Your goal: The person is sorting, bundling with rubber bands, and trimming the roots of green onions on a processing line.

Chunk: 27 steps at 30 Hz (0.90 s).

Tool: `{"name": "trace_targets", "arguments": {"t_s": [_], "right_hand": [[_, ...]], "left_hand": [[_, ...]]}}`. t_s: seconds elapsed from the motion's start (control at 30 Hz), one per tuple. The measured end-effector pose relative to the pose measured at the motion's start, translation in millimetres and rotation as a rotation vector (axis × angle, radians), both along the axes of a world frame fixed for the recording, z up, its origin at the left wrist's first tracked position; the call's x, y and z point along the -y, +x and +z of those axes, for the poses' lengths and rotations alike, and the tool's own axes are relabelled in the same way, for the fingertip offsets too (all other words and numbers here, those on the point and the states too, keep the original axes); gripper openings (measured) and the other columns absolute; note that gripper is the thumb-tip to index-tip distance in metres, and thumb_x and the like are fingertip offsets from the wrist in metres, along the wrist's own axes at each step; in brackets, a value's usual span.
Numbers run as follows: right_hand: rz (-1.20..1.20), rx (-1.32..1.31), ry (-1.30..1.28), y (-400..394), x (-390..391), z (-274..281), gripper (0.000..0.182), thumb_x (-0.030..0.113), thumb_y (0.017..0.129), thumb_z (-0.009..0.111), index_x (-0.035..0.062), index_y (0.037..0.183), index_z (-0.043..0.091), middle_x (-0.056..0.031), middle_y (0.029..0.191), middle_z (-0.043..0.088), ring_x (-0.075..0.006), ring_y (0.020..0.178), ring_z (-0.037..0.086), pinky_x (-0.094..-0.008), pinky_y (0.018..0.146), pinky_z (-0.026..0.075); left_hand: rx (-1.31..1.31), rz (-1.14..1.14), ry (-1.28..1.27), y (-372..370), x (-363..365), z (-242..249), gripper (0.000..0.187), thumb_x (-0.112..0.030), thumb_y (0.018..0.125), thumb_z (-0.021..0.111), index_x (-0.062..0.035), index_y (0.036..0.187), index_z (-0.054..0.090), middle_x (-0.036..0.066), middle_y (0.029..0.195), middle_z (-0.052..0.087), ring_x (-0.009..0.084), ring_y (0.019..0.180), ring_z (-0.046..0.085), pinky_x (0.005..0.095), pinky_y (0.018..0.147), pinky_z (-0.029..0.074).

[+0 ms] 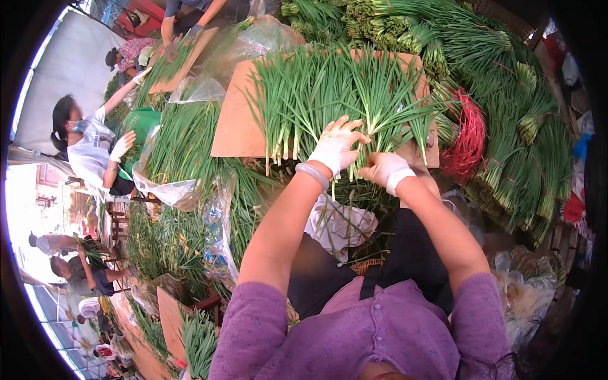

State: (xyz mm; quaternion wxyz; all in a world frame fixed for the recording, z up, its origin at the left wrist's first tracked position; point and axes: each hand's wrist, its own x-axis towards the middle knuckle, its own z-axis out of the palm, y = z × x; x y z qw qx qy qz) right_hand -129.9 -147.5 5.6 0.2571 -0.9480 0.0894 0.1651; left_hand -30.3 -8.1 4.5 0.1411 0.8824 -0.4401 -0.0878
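Note:
Long green garlic chives [316,95] with pale stem ends lie side by side across a brown board [237,130] in front of me. My left hand [337,145], in a white glove with bare fingertips, rests over the stems with its fingers apart and slightly bent. Just to its right, my right hand [385,171], gloved the same way, has its fingers closed round the lower stem ends of a small bunch. A few stems beside it stick out past the board's near edge. My right fingertips are partly hidden.
Tied chive bundles [500,107] are heaped at the right, with red ties [465,136] hanging near the board. Loose chives [183,139] and clear plastic [171,193] lie at the left. A co-worker [88,142] sits there; others work farther off. A white cloth bag [342,225] lies below my hands.

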Motion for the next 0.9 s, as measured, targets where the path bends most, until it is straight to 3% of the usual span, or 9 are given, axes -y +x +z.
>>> {"name": "trace_targets", "arguments": {"t_s": [0.17, 0.33, 0.4, 0.43, 0.57, 0.67, 0.73, 0.8, 0.9], "right_hand": [[-0.027, 0.017, 0.074, 6, -1, -13, 0.03, 0.033, 0.076, 0.059, 0.0052, 0.084, 0.067, -0.0169, 0.082, 0.066, -0.0304, 0.082, 0.064, -0.0387, 0.075, 0.05], [-0.206, -0.142, 0.787, -43, 5, 2, 0.019, 0.018, 0.075, 0.06, 0.001, 0.069, 0.059, -0.0077, 0.057, 0.058, -0.0149, 0.053, 0.057, -0.0288, 0.05, 0.045], [0.204, 0.004, 0.741, -89, 2, 15, 0.016, 0.017, 0.074, 0.061, 0.003, 0.067, 0.058, -0.0067, 0.055, 0.055, -0.0137, 0.051, 0.055, -0.0297, 0.049, 0.045], [0.254, -0.247, 0.782, -112, -5, 40, 0.01, 0.014, 0.073, 0.065, 0.005, 0.072, 0.059, -0.0033, 0.061, 0.057, -0.0119, 0.057, 0.054, -0.028, 0.052, 0.045], [0.831, -0.592, 0.182, -190, -13, 70, 0.034, 0.042, 0.083, 0.054, 0.0102, 0.085, 0.066, -0.0122, 0.08, 0.066, -0.0324, 0.074, 0.062, -0.0407, 0.068, 0.049], [0.624, -0.587, -0.029, -184, 26, 91, 0.045, 0.051, 0.083, 0.047, 0.0112, 0.084, 0.068, -0.0133, 0.085, 0.066, -0.032, 0.084, 0.063, -0.0424, 0.074, 0.049], [0.432, -0.148, -0.126, -169, 72, 78, 0.046, 0.049, 0.085, 0.046, 0.0095, 0.077, 0.067, -0.0123, 0.08, 0.067, -0.0311, 0.076, 0.064, -0.0416, 0.068, 0.05], [-0.004, -0.064, 0.007, -139, 105, 73, 0.045, 0.048, 0.084, 0.052, 0.0074, 0.071, 0.065, -0.0133, 0.066, 0.063, -0.0302, 0.068, 0.064, -0.041, 0.065, 0.049], [-0.292, 0.036, 0.102, -98, 140, 18, 0.049, 0.048, 0.084, 0.055, 0.001, 0.075, 0.066, -0.0169, 0.067, 0.063, -0.0298, 0.063, 0.063, -0.0372, 0.063, 0.049]], "left_hand": [[-0.03, 0.006, -0.043, 3, -4, -2, 0.031, -0.018, 0.075, 0.064, -0.0254, 0.104, 0.065, 0.001, 0.141, 0.04, 0.0298, 0.136, 0.026, 0.0432, 0.112, 0.02], [-0.063, 0.005, -0.058, 4, -6, -1, 0.03, -0.019, 0.076, 0.063, -0.0242, 0.105, 0.065, 0.001, 0.142, 0.04, 0.0294, 0.136, 0.026, 0.0436, 0.112, 0.018], [-0.058, -0.001, -0.061, 4, -6, 1, 0.03, -0.019, 0.076, 0.062, -0.0239, 0.105, 0.065, 0.002, 0.142, 0.039, 0.0297, 0.136, 0.026, 0.0436, 0.113, 0.018], [-0.052, -0.007, -0.051, 4, -6, 1, 0.03, -0.019, 0.076, 0.061, -0.0237, 0.105, 0.065, 0.002, 0.142, 0.039, 0.0299, 0.136, 0.025, 0.0437, 0.113, 0.017], [-0.072, -0.022, -0.035, 4, -7, 6, 0.034, -0.018, 0.074, 0.058, -0.0219, 0.108, 0.065, 0.003, 0.143, 0.038, 0.0306, 0.137, 0.024, 0.0424, 0.113, 0.016], [-0.138, -0.028, -0.145, 14, -8, 14, 0.029, -0.017, 0.075, 0.057, -0.0184, 0.101, 0.068, 0.008, 0.13, 0.051, 0.0285, 0.128, 0.038, 0.0379, 0.108, 0.028], [-0.152, 0.076, -0.255, 19, 1, 27, 0.023, -0.018, 0.076, 0.056, -0.0142, 0.095, 0.069, 0.012, 0.11, 0.062, 0.0286, 0.107, 0.055, 0.0354, 0.095, 0.043], [-0.088, 0.149, -0.232, 17, 16, 42, 0.028, -0.02, 0.077, 0.057, -0.0118, 0.103, 0.065, 0.014, 0.106, 0.062, 0.0299, 0.105, 0.056, 0.0376, 0.094, 0.043], [0.048, 0.164, -0.095, 15, 45, 48, 0.048, -0.029, 0.077, 0.06, -0.0117, 0.122, 0.053, 0.014, 0.109, 0.059, 0.0295, 0.107, 0.055, 0.0387, 0.092, 0.044]]}}
